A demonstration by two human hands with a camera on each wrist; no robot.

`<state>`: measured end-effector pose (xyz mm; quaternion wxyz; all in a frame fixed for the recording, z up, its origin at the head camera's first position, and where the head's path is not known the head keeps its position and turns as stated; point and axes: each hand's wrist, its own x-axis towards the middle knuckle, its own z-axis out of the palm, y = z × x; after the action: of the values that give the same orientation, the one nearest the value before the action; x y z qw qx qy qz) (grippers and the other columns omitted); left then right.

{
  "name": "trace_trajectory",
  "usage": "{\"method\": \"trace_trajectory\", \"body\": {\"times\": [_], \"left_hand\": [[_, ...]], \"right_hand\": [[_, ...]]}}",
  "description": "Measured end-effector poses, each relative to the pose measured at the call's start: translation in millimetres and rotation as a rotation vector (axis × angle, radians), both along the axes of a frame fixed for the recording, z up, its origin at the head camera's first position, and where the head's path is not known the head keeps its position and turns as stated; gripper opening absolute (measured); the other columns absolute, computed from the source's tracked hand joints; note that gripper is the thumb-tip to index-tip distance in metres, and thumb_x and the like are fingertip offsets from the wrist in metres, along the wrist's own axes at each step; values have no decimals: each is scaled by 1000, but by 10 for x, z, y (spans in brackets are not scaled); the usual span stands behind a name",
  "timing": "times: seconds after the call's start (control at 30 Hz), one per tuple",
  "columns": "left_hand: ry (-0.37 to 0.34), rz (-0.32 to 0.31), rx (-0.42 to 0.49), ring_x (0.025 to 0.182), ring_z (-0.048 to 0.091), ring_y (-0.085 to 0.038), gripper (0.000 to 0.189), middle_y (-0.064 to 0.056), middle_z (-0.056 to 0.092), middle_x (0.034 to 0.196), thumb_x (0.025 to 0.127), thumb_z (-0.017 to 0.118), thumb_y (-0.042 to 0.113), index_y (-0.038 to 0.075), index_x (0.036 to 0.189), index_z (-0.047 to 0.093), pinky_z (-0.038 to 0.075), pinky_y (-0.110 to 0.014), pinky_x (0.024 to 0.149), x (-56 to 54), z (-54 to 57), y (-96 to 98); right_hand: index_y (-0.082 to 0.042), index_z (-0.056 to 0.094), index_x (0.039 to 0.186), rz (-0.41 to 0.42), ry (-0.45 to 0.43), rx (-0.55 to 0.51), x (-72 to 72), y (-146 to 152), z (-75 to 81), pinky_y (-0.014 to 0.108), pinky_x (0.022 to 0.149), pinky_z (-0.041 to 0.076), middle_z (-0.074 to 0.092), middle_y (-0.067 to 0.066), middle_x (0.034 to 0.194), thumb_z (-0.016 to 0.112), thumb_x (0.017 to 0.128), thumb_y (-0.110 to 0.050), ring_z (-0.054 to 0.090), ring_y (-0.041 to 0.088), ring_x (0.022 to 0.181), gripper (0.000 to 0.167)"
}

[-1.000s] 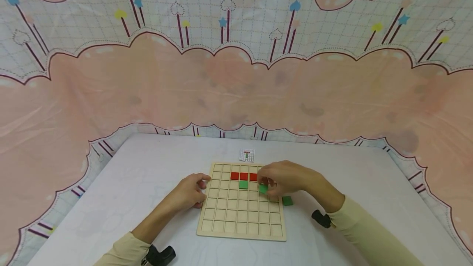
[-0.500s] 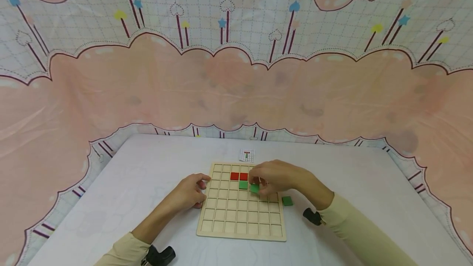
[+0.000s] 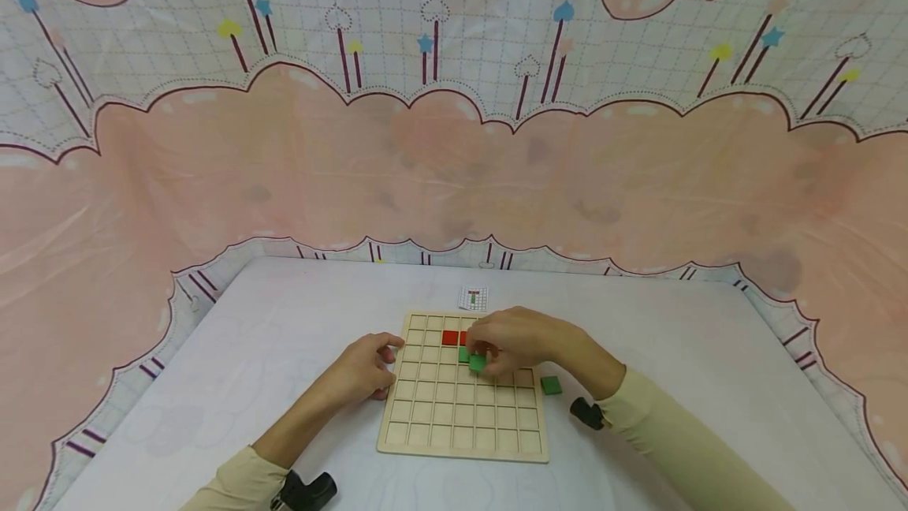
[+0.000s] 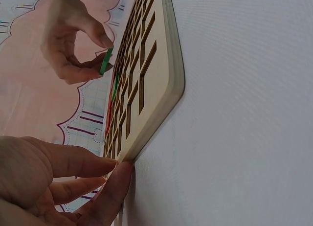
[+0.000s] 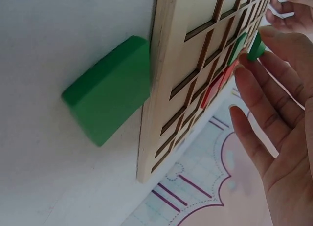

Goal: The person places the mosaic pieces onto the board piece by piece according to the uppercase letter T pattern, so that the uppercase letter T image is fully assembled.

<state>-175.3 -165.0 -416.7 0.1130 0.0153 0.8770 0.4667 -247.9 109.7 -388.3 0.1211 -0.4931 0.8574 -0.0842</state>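
Note:
A light wooden grid board [image 3: 443,416] lies on the white table. My left hand [image 3: 363,367] holds its left edge; in the left wrist view the fingertips [image 4: 124,169] meet at that edge. My right hand [image 3: 521,341] pinches a green square tile [image 3: 478,363] between thumb and fingers, close over the board. In the left wrist view this tile stands nearly on edge above the grid. Red tiles [image 3: 450,337] sit in a row of cells, partly hidden by the right hand. Below them another green tile [image 5: 238,47] sits in a cell, overlapped by the held one in the head view.
A loose green tile [image 3: 551,386] lies on the table beside the board's right edge. Behind the board is a small printed grid card [image 3: 474,298]. A patterned cloth backdrop [image 3: 454,180] rises behind the table [image 3: 284,298].
My right hand has moved left across the board with the green tile, from the right-hand columns to beside the placed green tile. The left hand has stayed at the board's edge.

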Motion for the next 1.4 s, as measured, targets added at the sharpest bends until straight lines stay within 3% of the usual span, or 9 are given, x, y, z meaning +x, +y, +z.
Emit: {"method": "trace_trajectory", "body": {"times": [0.27, 1.07, 1.4], "left_hand": [[1, 3, -10, 67, 53, -18, 57, -12, 52, 99, 77, 62, -19, -5, 132, 59, 54, -29, 54, -7, -9, -2], [-2, 2, -14, 68, 54, -18, 56, -12, 53, 100, 78, 64, -17, -4, 133, 59, 55, -29, 54, -18, -22, -3], [-6, 3, -19, 69, 53, -18, 56, -11, 52, 100, 78, 65, -16, -3, 133, 59, 54, -28, 54, -18, -25, -7]], "right_hand": [[-23, 66, 101, 23, 23, 13, -4, -70, -38, 18, 70, 46, 61, -14, 91, 74, 87, -26, 53, -1, 78, 16], [-22, 69, 105, 64, 98, 70, 25, -184, -52, 17, 69, 44, 59, -10, 98, 76, 90, -30, 51, 2, 80, 18], [-23, 69, 102, 55, 91, 67, 37, -174, -52, 17, 69, 44, 59, -10, 97, 76, 90, -29, 51, 2, 81, 15]]}}
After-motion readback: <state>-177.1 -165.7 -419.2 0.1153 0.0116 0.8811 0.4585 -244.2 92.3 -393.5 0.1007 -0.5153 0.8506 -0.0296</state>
